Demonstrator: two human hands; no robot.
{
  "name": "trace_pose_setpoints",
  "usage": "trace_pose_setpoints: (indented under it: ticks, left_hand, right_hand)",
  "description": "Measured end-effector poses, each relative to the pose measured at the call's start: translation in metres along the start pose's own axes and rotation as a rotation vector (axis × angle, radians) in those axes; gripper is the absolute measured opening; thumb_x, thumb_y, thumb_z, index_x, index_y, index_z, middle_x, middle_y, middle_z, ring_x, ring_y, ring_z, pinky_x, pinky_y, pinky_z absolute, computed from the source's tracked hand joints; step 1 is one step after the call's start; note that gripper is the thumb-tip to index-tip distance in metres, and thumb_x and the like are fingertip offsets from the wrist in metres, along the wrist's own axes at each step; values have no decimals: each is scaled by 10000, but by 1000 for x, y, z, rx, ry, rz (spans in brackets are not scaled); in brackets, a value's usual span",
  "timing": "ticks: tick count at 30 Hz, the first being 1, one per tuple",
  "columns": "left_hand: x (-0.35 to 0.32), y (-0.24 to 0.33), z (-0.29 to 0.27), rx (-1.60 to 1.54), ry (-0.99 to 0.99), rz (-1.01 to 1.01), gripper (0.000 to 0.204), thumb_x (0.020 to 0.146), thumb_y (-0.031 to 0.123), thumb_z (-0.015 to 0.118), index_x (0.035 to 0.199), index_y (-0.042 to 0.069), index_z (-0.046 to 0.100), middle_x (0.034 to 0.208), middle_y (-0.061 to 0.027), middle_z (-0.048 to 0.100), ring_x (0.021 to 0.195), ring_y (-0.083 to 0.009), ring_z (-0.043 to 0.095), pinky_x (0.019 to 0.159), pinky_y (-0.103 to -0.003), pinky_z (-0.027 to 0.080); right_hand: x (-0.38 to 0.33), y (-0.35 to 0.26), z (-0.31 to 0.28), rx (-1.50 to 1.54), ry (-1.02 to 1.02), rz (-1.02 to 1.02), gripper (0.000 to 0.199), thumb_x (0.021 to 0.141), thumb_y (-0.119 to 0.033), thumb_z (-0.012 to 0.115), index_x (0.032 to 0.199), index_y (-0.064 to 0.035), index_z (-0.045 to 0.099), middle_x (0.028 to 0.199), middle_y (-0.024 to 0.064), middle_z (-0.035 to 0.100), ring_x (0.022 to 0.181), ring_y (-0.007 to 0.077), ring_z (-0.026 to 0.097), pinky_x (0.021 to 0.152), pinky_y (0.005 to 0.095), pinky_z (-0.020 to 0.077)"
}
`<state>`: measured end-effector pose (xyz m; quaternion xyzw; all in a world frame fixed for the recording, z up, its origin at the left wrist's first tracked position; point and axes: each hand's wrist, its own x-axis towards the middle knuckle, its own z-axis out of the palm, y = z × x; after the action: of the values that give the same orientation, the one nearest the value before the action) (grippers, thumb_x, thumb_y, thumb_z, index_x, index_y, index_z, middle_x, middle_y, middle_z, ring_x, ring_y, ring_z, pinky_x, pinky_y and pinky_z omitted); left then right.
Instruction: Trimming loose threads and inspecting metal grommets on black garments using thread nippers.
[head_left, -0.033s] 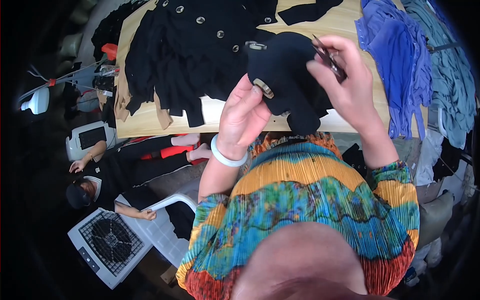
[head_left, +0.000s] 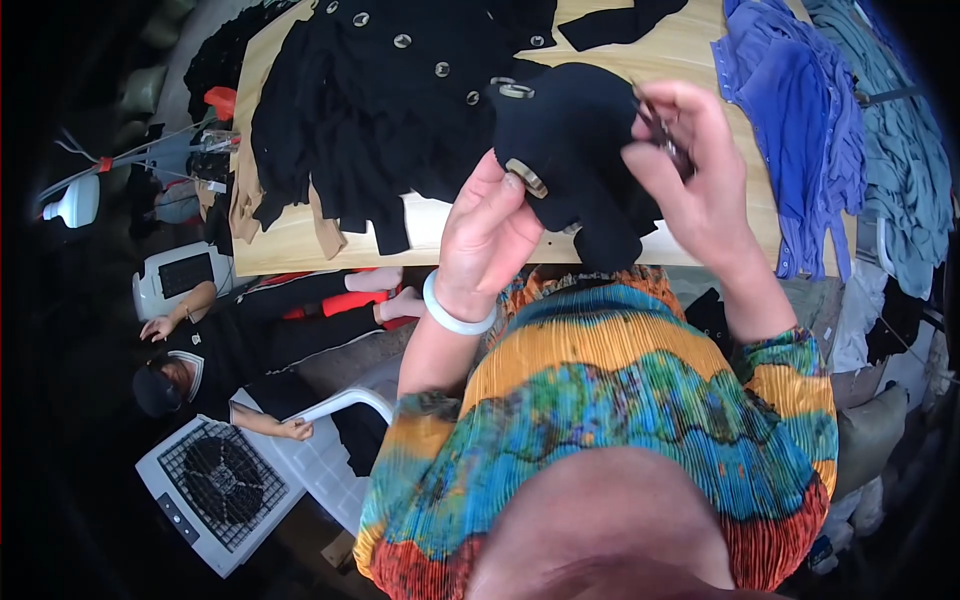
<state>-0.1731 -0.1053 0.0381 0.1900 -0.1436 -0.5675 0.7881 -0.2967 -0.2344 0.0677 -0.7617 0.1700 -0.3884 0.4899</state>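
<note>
My left hand (head_left: pixel 485 235), a pale bangle at its wrist, pinches the edge of a black knit garment (head_left: pixel 575 130) beside a large round button (head_left: pixel 527 178). Another such button (head_left: pixel 515 90) sits farther up the same edge. The cloth hangs over the near side of the table. In my right hand (head_left: pixel 705 190) is a pair of small dark thread snips (head_left: pixel 668 145), gripped by the fingers with its tip pointing up and left. The snips are just right of the raised cloth, and motion partly blurs them.
Black garments with round buttons (head_left: pixel 350 120) spread over the wooden table (head_left: pixel 430 230). Blue garments (head_left: pixel 785 110) and grey-green ones (head_left: pixel 890 150) hang at the right. At the left, a person (head_left: pixel 245 340) in black reclines beside a white plastic chair (head_left: pixel 320 470) and an air cooler (head_left: pixel 220 480).
My right hand has shifted slightly right and down with the snips, away from the cloth. My left hand keeps its pinch at the button.
</note>
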Motion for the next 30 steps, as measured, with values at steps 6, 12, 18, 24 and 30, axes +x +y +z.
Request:
trace_pose_setpoints:
  ticks: [6, 12, 18, 24, 30]
  left_hand:
    - [5, -7, 4, -6, -23, 53, 368, 847, 77, 491, 1204, 42, 406, 1169, -92, 488, 1108, -208, 451, 965, -351, 336]
    - [8, -10, 7, 44, 17, 82, 312, 828, 90, 533, 1133, 65, 473, 1108, -63, 522, 1050, -187, 480, 953, -346, 332]
    - [6, -11, 10, 79, 41, 134, 289, 810, 78, 560, 1094, 68, 505, 1057, -52, 550, 1016, -177, 496, 932, -334, 346]
    - [7, -12, 9, 100, 61, 140, 264, 800, 53, 567, 1061, 70, 528, 1025, -48, 567, 981, -167, 511, 914, -323, 357]
    - [9, -13, 5, 118, 65, 126, 249, 795, 50, 573, 1040, 69, 536, 1016, -49, 572, 973, -165, 517, 912, -320, 359]
  right_hand:
    - [-27, -14, 3, 126, -134, 76, 244, 762, -74, 610, 961, 9, 497, 750, 63, 536, 624, 104, 515, 550, 210, 423]
    - [-27, -10, 8, 93, -143, 84, 230, 747, -61, 626, 934, 11, 511, 721, 55, 536, 589, 97, 512, 521, 214, 417]
    - [-26, -11, 10, 102, -143, 142, 230, 739, -67, 637, 922, 4, 518, 685, 44, 512, 558, 82, 482, 489, 203, 393]
    - [-24, -9, 11, 121, -167, 169, 217, 741, -59, 635, 915, 1, 521, 670, 29, 503, 539, 63, 456, 469, 192, 364]
    - [-21, -8, 13, 119, -166, 203, 201, 738, -53, 638, 895, 4, 526, 644, 22, 491, 531, 49, 440, 464, 184, 351]
